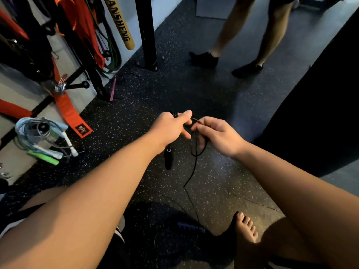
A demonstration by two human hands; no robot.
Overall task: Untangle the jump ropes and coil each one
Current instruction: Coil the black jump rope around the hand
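A thin black jump rope (194, 152) runs between both my hands above the speckled floor. My left hand (171, 126) grips a small bundle of its coils, and one black handle (168, 159) hangs just under that wrist. My right hand (218, 133) pinches the cord close to the left thumb, with a loop dropping below its fingers. From that loop the cord trails down to the floor toward a dark blue handle (191, 227) near my bare foot (246, 227). A pink handle (113, 89) with black cord lies by the rack.
Coiled ropes with white and green handles (43, 141) hang on a rack peg at the left, beside orange straps (69, 111). A black post (145, 32) stands ahead. Another person's legs (250, 33) stand at the far right, and a large dark object (318, 113) fills the right side.
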